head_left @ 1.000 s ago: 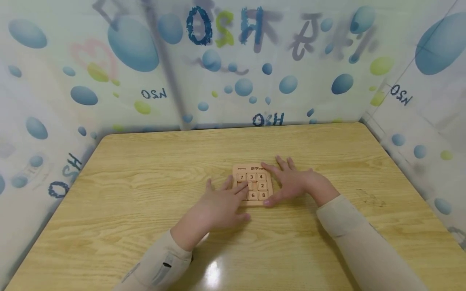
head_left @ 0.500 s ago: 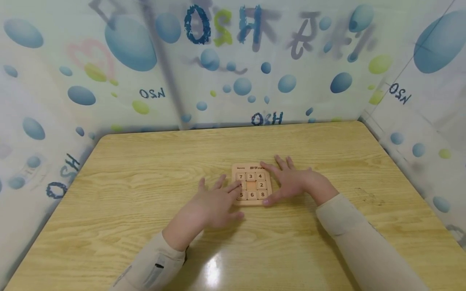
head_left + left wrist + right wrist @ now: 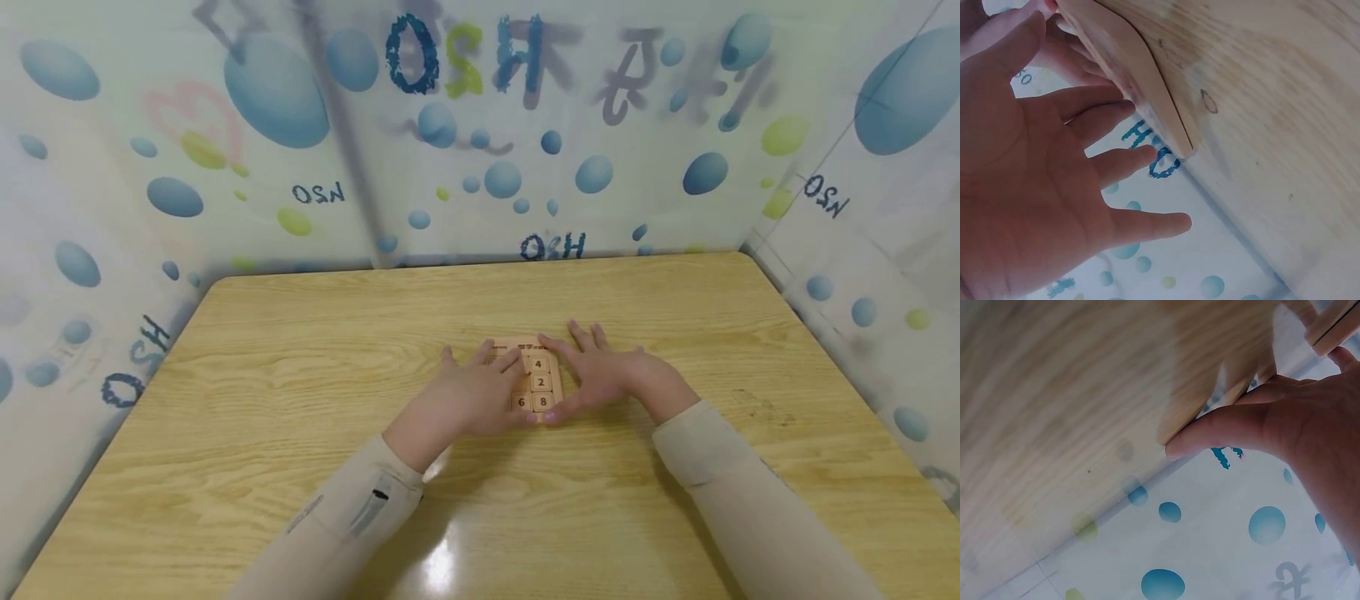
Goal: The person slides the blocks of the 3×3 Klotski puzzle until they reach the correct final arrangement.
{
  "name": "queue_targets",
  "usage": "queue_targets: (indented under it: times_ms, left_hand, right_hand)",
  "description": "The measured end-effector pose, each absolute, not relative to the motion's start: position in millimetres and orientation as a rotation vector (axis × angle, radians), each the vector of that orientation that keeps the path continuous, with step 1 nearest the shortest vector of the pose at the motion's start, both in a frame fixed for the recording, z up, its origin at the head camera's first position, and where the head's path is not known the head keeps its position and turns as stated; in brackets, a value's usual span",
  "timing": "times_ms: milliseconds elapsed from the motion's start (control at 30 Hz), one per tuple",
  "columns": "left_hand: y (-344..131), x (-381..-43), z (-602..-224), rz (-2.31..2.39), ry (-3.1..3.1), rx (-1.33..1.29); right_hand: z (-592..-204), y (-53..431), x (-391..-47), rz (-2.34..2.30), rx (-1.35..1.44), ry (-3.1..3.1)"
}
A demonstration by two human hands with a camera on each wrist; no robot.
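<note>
A wooden number slide puzzle (image 3: 557, 390) lies flat on the table, mid-frame in the head view. Tiles 4, 2, 6 and 8 show; the left part is covered by my left hand (image 3: 472, 395). That hand is spread, palm down, its fingertips over the upper middle of the tiles and its thumb at the lower edge. At the right side my right hand (image 3: 603, 377) holds the puzzle between index finger at the top corner and thumb at the bottom corner. In the left wrist view the board's edge (image 3: 1141, 69) rises beyond the spread fingers (image 3: 1147, 224).
The light wood-grain table (image 3: 315, 350) extends around the puzzle on all sides. A pale wall covering (image 3: 637, 200) with blue and green drops and letters stands behind its far edge and along both sides.
My left hand first drew back leftward, baring the empty middle slot, then came right and farther over the puzzle's upper tiles. My right hand has stayed at the right side.
</note>
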State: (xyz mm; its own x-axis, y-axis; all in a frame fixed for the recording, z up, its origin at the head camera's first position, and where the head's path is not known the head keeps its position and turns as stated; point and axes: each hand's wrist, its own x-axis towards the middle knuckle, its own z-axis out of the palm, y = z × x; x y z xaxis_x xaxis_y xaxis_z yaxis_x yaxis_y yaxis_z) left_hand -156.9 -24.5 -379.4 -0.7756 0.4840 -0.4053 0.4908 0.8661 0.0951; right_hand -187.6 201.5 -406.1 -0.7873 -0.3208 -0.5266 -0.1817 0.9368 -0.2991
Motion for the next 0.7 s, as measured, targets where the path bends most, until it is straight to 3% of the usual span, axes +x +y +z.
queue_targets:
  times_ms: [700]
  left_hand:
    - [-27,-135,-386,-0.048,2.626,0.746]
  right_hand:
    - [-404,201,-187,-0.309,-0.370,2.497]
